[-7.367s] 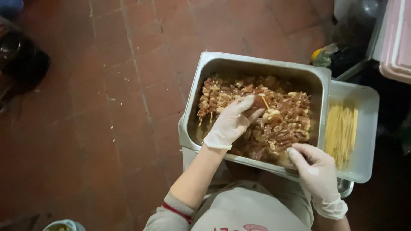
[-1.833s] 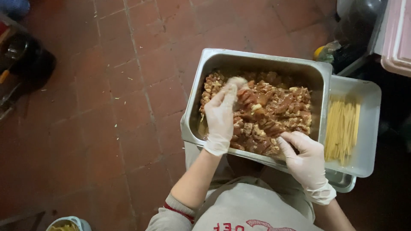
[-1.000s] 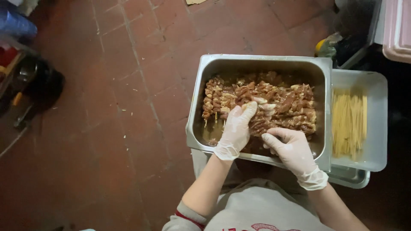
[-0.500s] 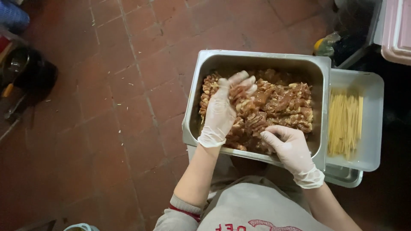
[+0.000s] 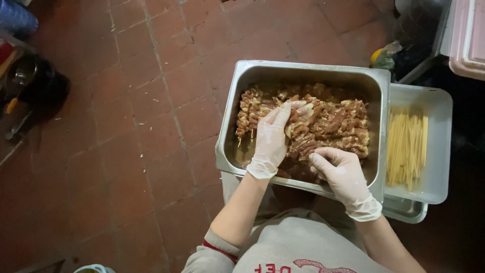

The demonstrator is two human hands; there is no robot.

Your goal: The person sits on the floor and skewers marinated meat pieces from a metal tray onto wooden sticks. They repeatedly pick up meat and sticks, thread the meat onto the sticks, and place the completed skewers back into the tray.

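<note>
A floor of red-brown brick tiles (image 5: 126, 126) fills most of the view, and above it stands a deep steel pan (image 5: 237, 146), rectangular with rounded corners, right in front of the person. The pan holds a mass of marinated meat pieces (image 5: 336, 124), brown and glistening, with several finished skewers of meat (image 5: 250, 108) lying in a row at its left end, their stick tips pointing toward the near wall. Just beside the pan on the right sits a shallower pale tray (image 5: 439, 151), and in it lies a loose sheaf of bare wooden skewers (image 5: 406, 146), pale yellow, running front to back. A second steel tray (image 5: 404, 210) shows partly under it. Both hands wear thin whitish gloves. The left hand (image 5: 270, 139) reaches into the pan over the meat, fingers curled and closed around a clump of meat near the middle of the heap. The right hand (image 5: 341, 174) rests at the near side of the pan, fingers bent down into the meat; whether it pinches a piece or a stick cannot be told. At the far left edge sits a dark pot (image 5: 38, 83) on the floor.
</note>
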